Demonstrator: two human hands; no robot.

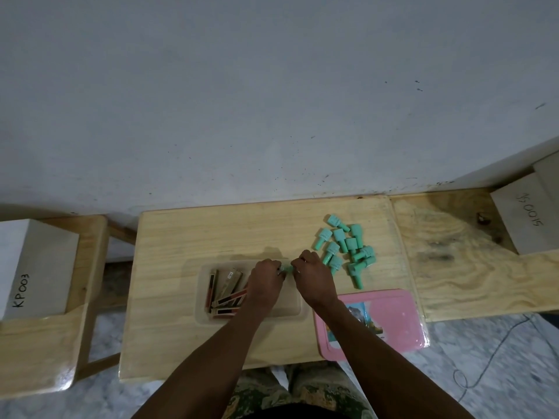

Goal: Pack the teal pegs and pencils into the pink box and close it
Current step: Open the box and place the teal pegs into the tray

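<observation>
Both hands' fingers pinch one small teal plastic peg [286, 269] between them: left hand [266, 282], right hand [313, 276]. Loose teal pegs [348, 249] lie just right of the fingers.

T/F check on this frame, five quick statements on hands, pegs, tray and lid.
1. Both hands, left hand and right hand, meet on one teal peg. True.
2. The loose peg pile lies left of the clear tray. False: it lies to the tray's right.
3. The pencils lie in the tray's left part. True.
4. The pink lid sits on the tray. False: it lies on the table, beside the tray.
5. The table stands against a wall. True.
</observation>
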